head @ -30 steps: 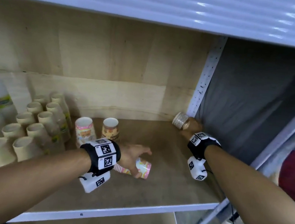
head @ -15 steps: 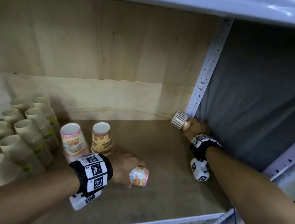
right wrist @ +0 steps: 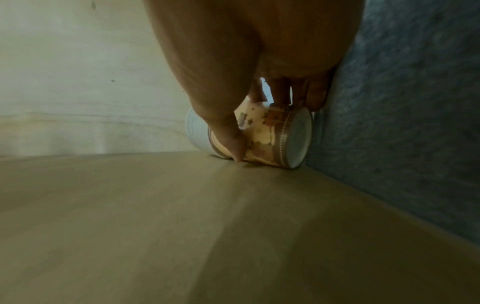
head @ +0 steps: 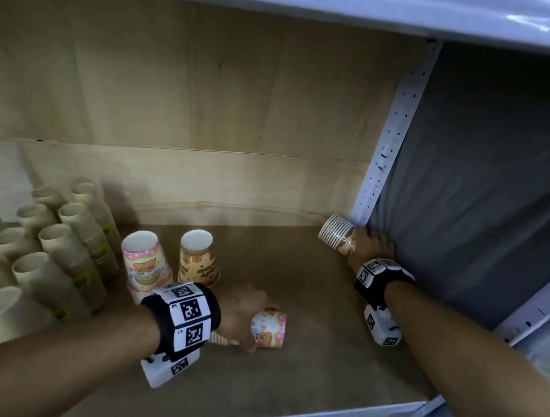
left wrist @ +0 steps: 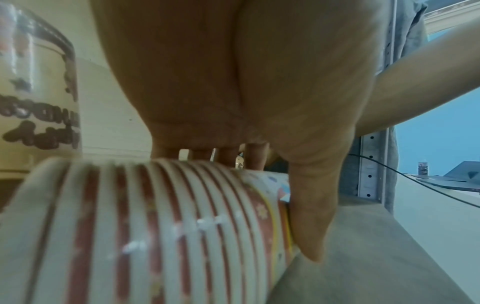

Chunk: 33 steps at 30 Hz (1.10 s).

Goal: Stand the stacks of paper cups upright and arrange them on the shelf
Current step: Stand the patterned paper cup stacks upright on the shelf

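Pink cup stack (head: 268,330) lies on its side on the shelf (head: 336,345), under the left hand (head: 240,316), whose fingers and thumb curl round it; the left wrist view shows the thumb (left wrist: 309,216) pressed to the printed wall just past the ridged rims. A cartoon bear is printed on the outermost cup, but any lettering there is too small to read. Brown cup stack (head: 337,237), also on its side, sits far off to the right of that hand in the back corner, with the right hand (head: 370,245) wrapped over it, thumb (right wrist: 228,139) on the near side and fingers over the top. Its base faces the grey cloth side panel (head: 490,198) and its rims point away from that hand toward the wooden back wall (head: 177,94).

Just behind the left hand stand two upright stacks: a pink one with a bear print (head: 145,264) and a brown one (head: 199,258). The left wrist view shows dark brown script on the brown one, too blurred to read. Further out to the left of that hand, plain cream cup stacks (head: 56,252) stand packed together, each with a green label I cannot read. A white perforated post (head: 395,133) rises just above the right hand.
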Motion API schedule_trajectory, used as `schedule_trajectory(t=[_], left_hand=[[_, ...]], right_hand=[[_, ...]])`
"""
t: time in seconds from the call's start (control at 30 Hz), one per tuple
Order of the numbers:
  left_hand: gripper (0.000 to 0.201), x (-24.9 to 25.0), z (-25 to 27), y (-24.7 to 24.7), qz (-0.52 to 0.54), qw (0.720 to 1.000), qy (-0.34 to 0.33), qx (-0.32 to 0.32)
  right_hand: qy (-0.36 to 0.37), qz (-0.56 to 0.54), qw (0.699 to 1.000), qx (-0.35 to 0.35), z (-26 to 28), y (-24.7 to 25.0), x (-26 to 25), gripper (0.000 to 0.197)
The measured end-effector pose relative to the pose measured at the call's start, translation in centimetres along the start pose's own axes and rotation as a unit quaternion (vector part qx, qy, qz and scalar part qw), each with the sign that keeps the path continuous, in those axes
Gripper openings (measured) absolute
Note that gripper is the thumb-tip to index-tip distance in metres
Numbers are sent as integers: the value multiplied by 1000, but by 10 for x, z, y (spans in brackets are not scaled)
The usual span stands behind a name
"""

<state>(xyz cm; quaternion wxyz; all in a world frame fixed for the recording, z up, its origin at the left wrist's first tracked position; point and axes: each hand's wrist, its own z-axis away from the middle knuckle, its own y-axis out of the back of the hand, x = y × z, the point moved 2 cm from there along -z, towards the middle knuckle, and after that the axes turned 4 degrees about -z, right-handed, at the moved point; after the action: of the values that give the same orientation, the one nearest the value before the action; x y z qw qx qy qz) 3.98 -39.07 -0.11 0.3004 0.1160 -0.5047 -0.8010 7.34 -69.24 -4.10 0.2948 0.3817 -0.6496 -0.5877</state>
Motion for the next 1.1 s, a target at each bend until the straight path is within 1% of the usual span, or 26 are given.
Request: schedule_trajectory(t=[0.07,0.13,0.2,0.23,0.33,0.47,0.5,0.53,0.57,0.6,0.63,0.7,0.73,0.83,0.9,1.0,1.1], left_hand=[[84,1,1,1,23,1000,-5,9],[84,3,2,6,53,998,-13,24],[81,7,4,15,56,997,-20,56],[79,7,5,19,60,995,-21,73],[75,9,6,33,109,988,-17,104],[70,6,7,62,138,975,-1,174],[69,4,6,70,145,971,9,189],[68,1,5,77,157,967,20,202],[67,-2,4,83,175,961,29,212],[66,-7,1,88,197,954,38,223],[64,-11,-1,94,220,945,45,237],[62,-19,-6,105,261,926,58,267],[62,-22,-8,111,277,918,64,278],[64,-30,-17,125,303,897,83,311],[64,-36,-24,133,312,884,104,331],[66,-45,-36,142,318,875,134,340],[66,-52,-48,145,322,870,158,339]], right_hand=[[3,2,1000,1,4,2,-2,67],[-9,-16,999,-26,7,9,-5,67],[-29,-60,996,-62,8,20,-8,66],[-30,-76,994,-69,9,26,-9,64],[-3,-93,995,-45,11,43,-13,59],[31,-88,995,-30,15,68,-22,49],[38,-87,995,-21,17,75,-27,48],[51,-94,994,-4,17,79,-32,53],[62,-107,992,6,17,83,-36,62],[71,-130,989,4,16,86,-39,69],[75,-131,988,-14,17,90,-42,68],[84,-118,989,-40,17,100,-46,57],[94,-114,988,-37,15,104,-48,53],[116,-100,988,-32,7,112,-56,50],[128,-107,985,-44,3,116,-62,49],[143,-133,980,-43,-7,119,-71,51],[148,-149,976,-50,-12,118,-83,47]])
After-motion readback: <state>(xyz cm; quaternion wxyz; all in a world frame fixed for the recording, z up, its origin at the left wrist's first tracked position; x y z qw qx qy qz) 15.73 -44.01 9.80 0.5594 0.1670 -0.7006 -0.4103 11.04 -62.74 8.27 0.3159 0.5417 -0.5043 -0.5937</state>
